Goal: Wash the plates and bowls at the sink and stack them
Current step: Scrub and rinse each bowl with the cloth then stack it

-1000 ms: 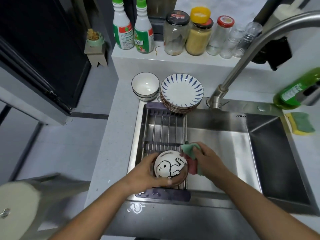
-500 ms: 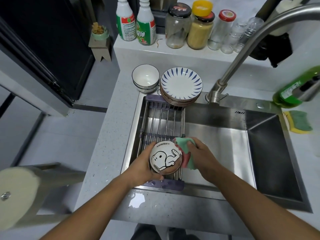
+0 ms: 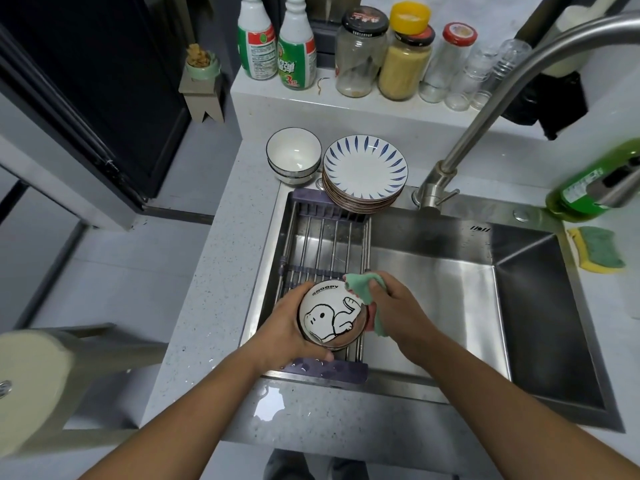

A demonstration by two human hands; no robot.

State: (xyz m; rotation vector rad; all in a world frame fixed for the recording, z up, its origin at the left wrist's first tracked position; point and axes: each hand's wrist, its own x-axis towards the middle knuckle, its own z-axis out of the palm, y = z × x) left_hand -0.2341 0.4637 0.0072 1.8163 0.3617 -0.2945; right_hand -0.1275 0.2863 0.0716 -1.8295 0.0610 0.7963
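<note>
Holding a bowl (image 3: 329, 313) above the near end of the drying rack (image 3: 322, 237), the left hand (image 3: 287, 327) curls its fingers round the bowl's left and lower edge. The bowl is tilted so that its white face, with a cartoon dog and the word SNOOPY, is turned up toward the camera. The right hand (image 3: 394, 306) grips a bunched green cloth (image 3: 360, 287) and presses it against the bowl's right rim. The rack spans the left part of the steel sink (image 3: 433, 289). Behind the rack, on the tabletop (image 3: 214, 271), a stack of plates (image 3: 365, 168) with blue rays sits just beside nested white bowls (image 3: 293, 154). A faucet (image 3: 485, 109) arches over the basin, and a yellow-green sponge (image 3: 599, 249) lies right of the sink near a green bottle (image 3: 595, 185).
</note>
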